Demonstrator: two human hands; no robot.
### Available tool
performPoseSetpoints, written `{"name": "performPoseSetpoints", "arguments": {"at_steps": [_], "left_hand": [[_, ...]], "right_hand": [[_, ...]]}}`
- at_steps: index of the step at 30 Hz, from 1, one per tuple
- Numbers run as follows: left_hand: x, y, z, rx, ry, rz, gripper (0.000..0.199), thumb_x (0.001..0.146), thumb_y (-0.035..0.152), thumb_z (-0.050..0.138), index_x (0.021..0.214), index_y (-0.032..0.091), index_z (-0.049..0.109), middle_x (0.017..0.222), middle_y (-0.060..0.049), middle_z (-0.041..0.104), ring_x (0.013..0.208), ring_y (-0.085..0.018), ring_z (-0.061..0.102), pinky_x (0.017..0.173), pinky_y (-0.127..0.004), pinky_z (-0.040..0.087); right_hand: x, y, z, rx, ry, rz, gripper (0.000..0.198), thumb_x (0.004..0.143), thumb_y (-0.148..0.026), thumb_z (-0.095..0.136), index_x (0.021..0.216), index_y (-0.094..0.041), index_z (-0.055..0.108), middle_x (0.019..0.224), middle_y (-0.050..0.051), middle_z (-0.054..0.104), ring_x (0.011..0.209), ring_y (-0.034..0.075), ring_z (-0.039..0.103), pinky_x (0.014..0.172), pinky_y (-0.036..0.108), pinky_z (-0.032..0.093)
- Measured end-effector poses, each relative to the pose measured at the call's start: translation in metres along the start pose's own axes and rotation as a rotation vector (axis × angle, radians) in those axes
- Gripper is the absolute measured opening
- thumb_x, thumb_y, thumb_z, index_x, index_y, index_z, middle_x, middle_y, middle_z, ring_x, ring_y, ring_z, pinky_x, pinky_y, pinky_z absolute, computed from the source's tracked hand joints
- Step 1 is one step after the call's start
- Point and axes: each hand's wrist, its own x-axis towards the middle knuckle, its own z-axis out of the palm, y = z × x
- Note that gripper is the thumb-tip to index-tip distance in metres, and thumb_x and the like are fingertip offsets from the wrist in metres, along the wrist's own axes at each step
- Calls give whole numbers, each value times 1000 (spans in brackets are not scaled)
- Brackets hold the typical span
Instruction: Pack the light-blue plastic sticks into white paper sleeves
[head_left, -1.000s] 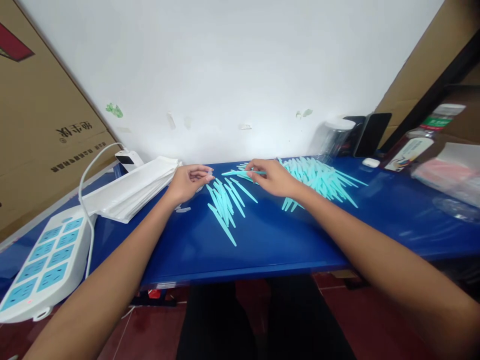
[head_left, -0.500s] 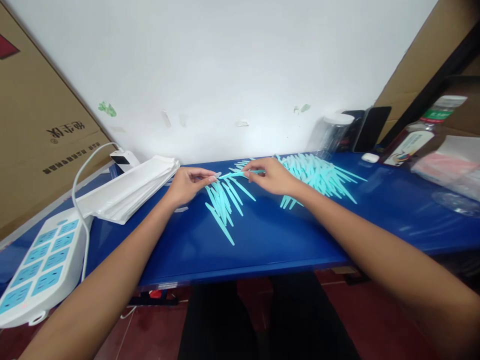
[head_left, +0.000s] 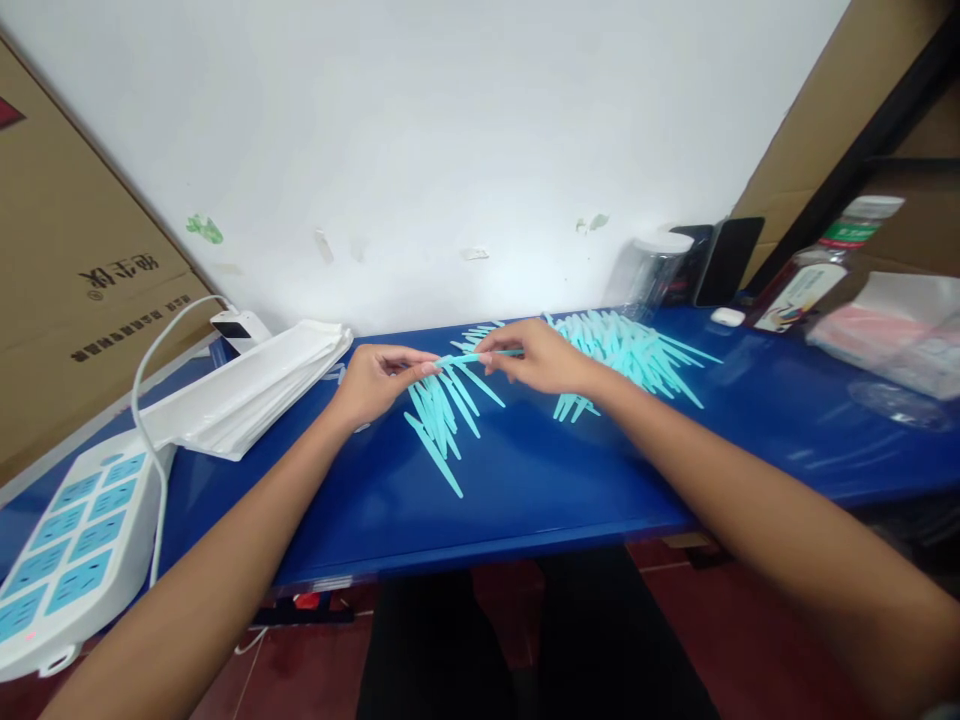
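Observation:
A slim turquoise plastic stick (head_left: 466,357) spans the gap between my two hands, above the blue table. My left hand (head_left: 379,380) pinches its left end between thumb and forefinger; what else those fingertips cover is hidden. Farther along, my right hand (head_left: 536,357) is closed on the same stick, whose right end pokes into the palm. Under and in front of the hands lies a loose fan of similar turquoise sticks (head_left: 442,415). A larger heap of them (head_left: 626,350) rests beyond my right wrist. Small clear pieces (head_left: 334,373) lie beside my left hand.
On the left are a stack of white sleeves (head_left: 255,390), a power strip (head_left: 82,545) with a white cable, and a cardboard box (head_left: 90,240). At right stand a clear jar (head_left: 652,275), a bottle (head_left: 817,265) and a pink-and-white packet (head_left: 877,320). A white wall backs the table (head_left: 525,500).
My hands have drawn slightly closer along the stick. A pale translucent piece that showed at my left fingertips is now covered or joined to the stick's end. The view has shifted slightly.

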Motion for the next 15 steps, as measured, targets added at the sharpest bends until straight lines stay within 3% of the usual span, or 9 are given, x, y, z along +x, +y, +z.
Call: {"name": "performPoseSetpoints", "arguments": {"at_steps": [3,6,9,11,12,14,15], "left_hand": [[3,-7,-10,200,100,51,46,92,58,71,117,20,82,108,-10,83,91,-26,76,83,-35,58],[6,-23,-30,606,81,63,37,94,54,67,103,23,84,94,-8,82,83,-26,73,78,-36,53],[7,-39,-47,800,50,-3,33,95,49,62,97,24,84,84,-8,79,80,-27,71,71,-36,47],[8,-43,-53,840,55,-44,34,94,49,60,98,24,84,83,-9,78,80,-28,71,69,-35,45],[8,-44,-54,845,54,-53,35,93,49,60,99,24,84,82,-9,78,80,-28,71,68,-35,44],[7,-43,-54,835,45,-55,34,92,51,61,97,26,84,80,-9,77,78,-29,70,68,-36,44],[7,-42,-53,824,42,-52,33,91,51,62,95,26,84,79,-9,77,77,-30,70,68,-36,43]], "right_hand": [[-2,16,-34,-299,31,146,21,92,-27,64,98,-16,81,95,10,81,92,24,73,84,33,52],[-7,45,-68,-744,97,460,20,86,-26,68,95,-13,81,100,17,80,95,31,72,81,36,51],[-19,58,-93,-833,-52,662,19,84,-32,73,84,-14,80,86,16,77,83,29,70,72,35,49],[-36,43,-102,-787,-39,658,26,87,-40,72,80,-16,78,81,15,76,80,28,69,70,36,48],[-49,28,-103,-757,47,612,30,89,-44,70,80,-16,78,82,16,76,81,29,69,71,37,48],[-86,-11,-98,-677,361,435,36,94,-49,63,87,-17,78,90,19,76,87,29,69,77,41,49],[-109,-31,-91,-533,395,367,37,94,-54,61,85,-22,78,88,16,76,83,27,70,76,40,51]]}}
